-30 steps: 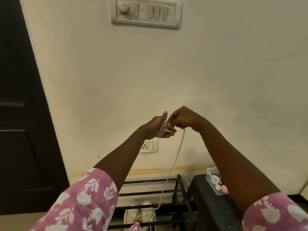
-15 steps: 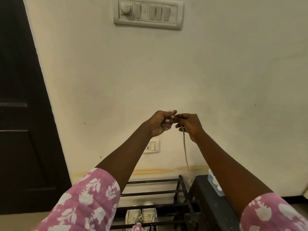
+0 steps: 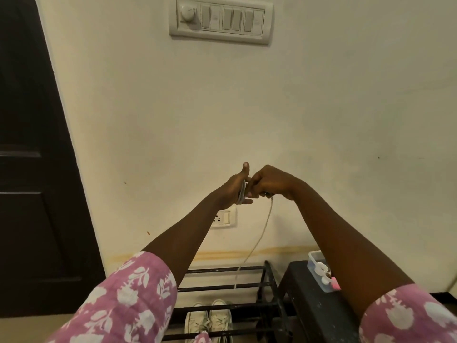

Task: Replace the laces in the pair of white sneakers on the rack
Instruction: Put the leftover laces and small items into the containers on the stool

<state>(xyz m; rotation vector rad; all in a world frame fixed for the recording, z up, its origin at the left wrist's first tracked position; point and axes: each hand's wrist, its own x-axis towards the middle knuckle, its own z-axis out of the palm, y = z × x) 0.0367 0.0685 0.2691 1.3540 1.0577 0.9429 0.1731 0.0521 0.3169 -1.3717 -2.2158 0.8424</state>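
Note:
Both arms are raised in front of the wall. My left hand (image 3: 233,188) has several loops of a white lace (image 3: 262,231) wound round its fingers, thumb pointing up. My right hand (image 3: 268,181) is right beside it and pinches the lace's free length, which hangs down from it toward the black shoe rack (image 3: 268,276). The tail ends near the rack's upper bars. The pair of white sneakers (image 3: 209,320) stands on a lower shelf, toes toward me, partly behind the bars.
A black stool (image 3: 314,308) stands right of the rack with a clear plastic box (image 3: 321,273) of small items on it. A dark door (image 3: 32,169) fills the left side. A wall socket (image 3: 221,218) and a switch panel (image 3: 221,19) are on the cream wall.
My right hand has circled round my left hand, adding lace loops to its fingers. The hanging tail has become shorter and risen off the lower shelf.

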